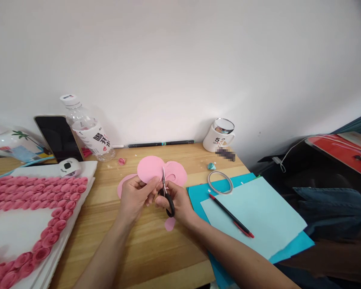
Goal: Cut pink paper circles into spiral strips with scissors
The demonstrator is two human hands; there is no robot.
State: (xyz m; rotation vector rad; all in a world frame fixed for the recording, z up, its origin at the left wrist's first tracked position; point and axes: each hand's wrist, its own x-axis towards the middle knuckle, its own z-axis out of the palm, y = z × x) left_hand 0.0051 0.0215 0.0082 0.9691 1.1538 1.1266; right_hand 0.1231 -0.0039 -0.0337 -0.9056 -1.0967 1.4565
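The right hand (175, 200) gripped black-handled scissors (170, 206) while the left hand (134, 197) pinched a pink paper disc (150, 169) by their blades, above the tabletop (99, 237). A slip of the scissors could have nicked the left hand; a careless tug, torn the disc.

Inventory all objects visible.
scissors: 1, black/silver, centre
held disc: 1, pink, centre
loose cutouts: several, pink, centre
paper rolls: 2, pink/teal, rear
flower panel: 1, pink/white, left
gadget: 1, white, left
phone: 1, black, left
bottles: 2, clear, left
stick: 1, white, rear
marker: 1, black, rear
mug: 1, white, rear
tape roll: 1, grey, right
sheets: several, blue, right
pen: 1, black/red, right
table: 1, brown, centre
clutter: uncounted, mixed, right
hands: 2, centre
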